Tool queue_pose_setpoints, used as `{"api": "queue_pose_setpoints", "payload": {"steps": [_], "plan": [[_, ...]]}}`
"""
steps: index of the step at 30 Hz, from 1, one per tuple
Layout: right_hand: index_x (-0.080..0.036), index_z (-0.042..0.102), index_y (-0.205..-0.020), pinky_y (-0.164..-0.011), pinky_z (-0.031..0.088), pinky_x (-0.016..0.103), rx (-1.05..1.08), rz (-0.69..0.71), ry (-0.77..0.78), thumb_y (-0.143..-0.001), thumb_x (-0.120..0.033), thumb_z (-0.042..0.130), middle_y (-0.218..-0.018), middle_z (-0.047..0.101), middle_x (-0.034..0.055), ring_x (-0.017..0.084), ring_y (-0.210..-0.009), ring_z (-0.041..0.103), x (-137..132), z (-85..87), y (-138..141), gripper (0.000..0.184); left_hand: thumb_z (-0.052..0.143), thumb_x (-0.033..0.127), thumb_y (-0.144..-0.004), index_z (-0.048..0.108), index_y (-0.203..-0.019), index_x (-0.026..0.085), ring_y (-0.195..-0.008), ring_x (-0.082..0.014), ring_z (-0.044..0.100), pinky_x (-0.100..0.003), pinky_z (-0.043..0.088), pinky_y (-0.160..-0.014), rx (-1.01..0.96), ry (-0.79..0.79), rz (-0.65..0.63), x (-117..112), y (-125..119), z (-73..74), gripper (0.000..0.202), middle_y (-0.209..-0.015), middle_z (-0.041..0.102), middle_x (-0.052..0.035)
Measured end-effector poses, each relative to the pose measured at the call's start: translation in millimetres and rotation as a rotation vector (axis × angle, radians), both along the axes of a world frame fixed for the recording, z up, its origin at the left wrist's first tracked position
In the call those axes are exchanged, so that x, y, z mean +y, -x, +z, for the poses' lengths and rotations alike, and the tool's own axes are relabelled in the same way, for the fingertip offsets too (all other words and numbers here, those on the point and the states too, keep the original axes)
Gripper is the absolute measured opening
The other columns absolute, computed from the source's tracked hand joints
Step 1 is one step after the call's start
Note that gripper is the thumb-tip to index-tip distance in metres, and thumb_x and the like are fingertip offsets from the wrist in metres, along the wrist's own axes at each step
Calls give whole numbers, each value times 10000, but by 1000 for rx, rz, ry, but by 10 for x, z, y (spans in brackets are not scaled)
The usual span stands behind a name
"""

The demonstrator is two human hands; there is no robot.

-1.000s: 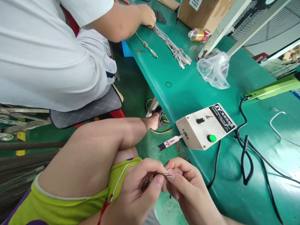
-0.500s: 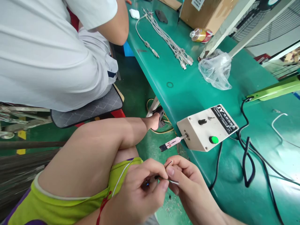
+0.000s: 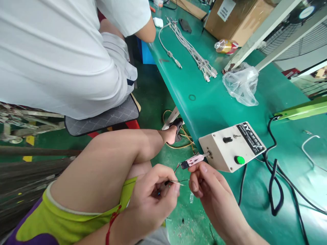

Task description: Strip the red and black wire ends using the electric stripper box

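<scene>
My left hand (image 3: 153,194) is closed in a pinch on the end of a thin cable, whose bare fine wires (image 3: 178,182) stick out to the right. My right hand (image 3: 206,185) is curled just right of those wire tips, its fingers bent and its thumb up at the pink clip (image 3: 191,161). That clip projects from the side of a small white box (image 3: 231,146) with a black knob and a green button, set at the edge of the green bench (image 3: 204,102). What the right fingers hold, if anything, I cannot make out.
A person in a white shirt (image 3: 51,51) sits on a padded stool at my left. On the bench lie a bundle of white cables (image 3: 194,51), a crumpled clear bag (image 3: 241,85), a plastic bottle (image 3: 226,46), a cardboard box (image 3: 240,17) and black leads (image 3: 276,183). My bare knee (image 3: 114,160) fills the lower left.
My hands have moved apart and up; the right hand has risen to the pink clip on the white box. The co-worker's arm has left the cable bundle. The view has shifted slightly.
</scene>
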State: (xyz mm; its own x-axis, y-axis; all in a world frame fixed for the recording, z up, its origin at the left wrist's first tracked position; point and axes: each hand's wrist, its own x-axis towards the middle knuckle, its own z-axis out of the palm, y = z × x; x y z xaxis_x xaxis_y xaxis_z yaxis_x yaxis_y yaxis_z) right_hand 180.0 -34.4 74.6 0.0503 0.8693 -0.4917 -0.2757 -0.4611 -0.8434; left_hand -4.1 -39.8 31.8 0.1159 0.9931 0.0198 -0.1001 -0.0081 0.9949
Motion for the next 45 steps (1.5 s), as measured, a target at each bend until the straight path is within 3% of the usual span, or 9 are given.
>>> {"api": "queue_pose_setpoints", "payload": {"steps": [5,10,16,22,26,40,42,45], "plan": [[-193,797,-813,-640,402,296,74,47,-4,-1129,-562,706,-732,629,15,157,-638,455,8,-32,-6,495,715,185,-990,693,-905,242,-468,-105,556,-175,439,-475,-29,60,98,75,-23,29,104,-613,634,48],[-246,855,-1210,-627,438,256,210,-30,9,-1120,-519,759,-806,659,-8,131,-616,452,37,-34,32,303,712,188,-973,677,-864,233,-465,-95,559,-150,444,-463,-34,69,149,116,-67,41,123,-608,631,50],[-214,844,-1322,-599,463,228,427,-142,66,-1034,-500,895,-724,617,-40,90,-560,313,45,-63,137,409,697,166,-978,668,-870,234,-460,-90,558,-139,443,-456,-38,20,161,123,-87,22,131,-619,644,54],[-207,887,-1162,-577,440,208,499,-202,64,-935,-512,1000,-537,503,-90,102,-544,260,38,-97,228,396,701,199,-994,673,-873,232,-484,-97,566,-146,459,-468,-55,67,162,147,-134,-24,128,-648,632,47],[-213,882,-1116,-584,420,210,499,-211,62,-942,-539,988,-509,507,-90,107,-546,239,53,-121,235,383,698,207,-989,674,-860,234,-484,-97,576,-148,476,-474,-42,71,161,164,-156,-30,135,-650,623,54],[-207,886,-1171,-575,419,209,440,-188,73,-943,-566,979,-515,506,-91,96,-534,226,48,-134,195,436,698,185,-941,698,-830,235,-462,-97,612,-144,492,-452,28,43,184,152,-190,-122,122,-636,617,65],[-222,878,-1207,-513,370,191,422,-156,75,-945,-585,970,-532,523,-95,77,-496,201,39,-138,197,457,701,181,-947,707,-837,238,-468,-101,627,-145,504,-457,48,31,178,139,-176,-138,123,-644,631,63],[-227,872,-1191,-393,215,195,384,5,136,-972,-780,827,-536,548,-90,40,-393,126,1,-149,198,597,719,180,-947,715,-851,242,-497,-109,660,-150,537,-485,72,19,188,145,-150,-133,115,-669,684,54]]}}
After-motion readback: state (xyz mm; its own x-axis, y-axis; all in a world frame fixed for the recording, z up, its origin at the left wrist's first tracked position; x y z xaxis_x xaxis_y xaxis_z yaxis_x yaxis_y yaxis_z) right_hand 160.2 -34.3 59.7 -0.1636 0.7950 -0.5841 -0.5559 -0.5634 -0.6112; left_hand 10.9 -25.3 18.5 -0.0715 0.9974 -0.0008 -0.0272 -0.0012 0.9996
